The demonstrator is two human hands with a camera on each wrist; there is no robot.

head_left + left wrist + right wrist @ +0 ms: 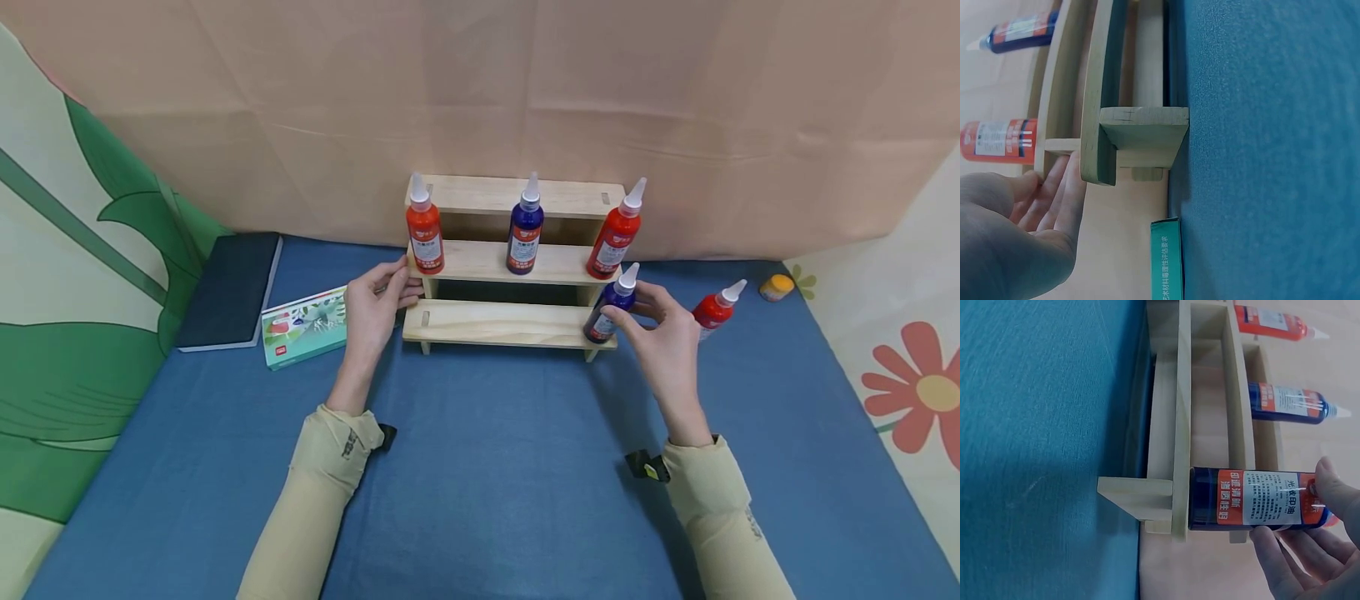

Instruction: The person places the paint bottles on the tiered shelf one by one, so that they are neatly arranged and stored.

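A three-tier wooden rack (510, 323) stands at the far side of the table. My left hand (378, 300) pinches the left end of its middle tier, thumb at the edge and fingers beneath. My right hand (663, 337) grips a blue ink bottle (1254, 499) by its upper part. That bottle's base meets the right end of the lowest tier, and its white nozzle points up. On the middle tier stand a red bottle (426, 237) at left, a blue bottle (524, 237) in the middle and a red bottle (615, 240) at right.
Beyond my right hand, another red bottle (712, 312) stands on the blue tablecloth (480, 467). A small yellow-capped jar (776, 287) lies near the back right corner. Left of the rack are a green box (303, 327) and a dark notebook (228, 292). A beige curtain (480, 92) hangs behind.
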